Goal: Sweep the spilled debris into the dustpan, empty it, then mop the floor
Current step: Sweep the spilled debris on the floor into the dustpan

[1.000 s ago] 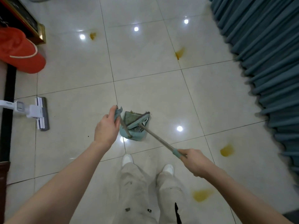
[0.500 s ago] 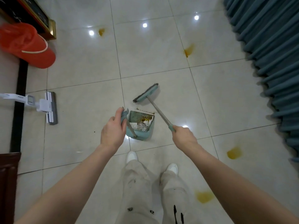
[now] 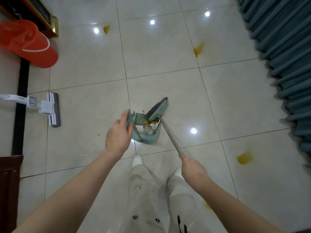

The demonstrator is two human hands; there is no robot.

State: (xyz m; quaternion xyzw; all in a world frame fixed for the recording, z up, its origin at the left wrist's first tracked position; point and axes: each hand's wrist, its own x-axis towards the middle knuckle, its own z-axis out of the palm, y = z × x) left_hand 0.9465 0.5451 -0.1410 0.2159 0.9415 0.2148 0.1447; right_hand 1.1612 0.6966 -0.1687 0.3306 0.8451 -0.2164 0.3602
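Note:
A teal dustpan [image 3: 152,137] stands on the tiled floor just ahead of my feet, with paper scraps and yellow bits of debris [image 3: 149,126] inside it. My left hand [image 3: 118,135] grips the top of the dustpan's upright handle. My right hand [image 3: 193,169] holds the end of a teal broom's metal handle. The broom head [image 3: 158,108] rests at the dustpan's open far edge, bristles down. A white flat mop [image 3: 50,109] lies on the floor at the left.
Yellow stains mark the floor at the right [image 3: 244,158], far right [image 3: 198,48], far middle [image 3: 106,29] and beside my right leg [image 3: 207,205]. A red bucket [image 3: 28,43] stands at the far left near dark wooden furniture [image 3: 40,15]. Teal curtains [image 3: 284,47] hang along the right.
The broom head was in the dustpan, swung out onto the floor beyond it, and has now come back to the dustpan's far edge. My left hand kept its grip.

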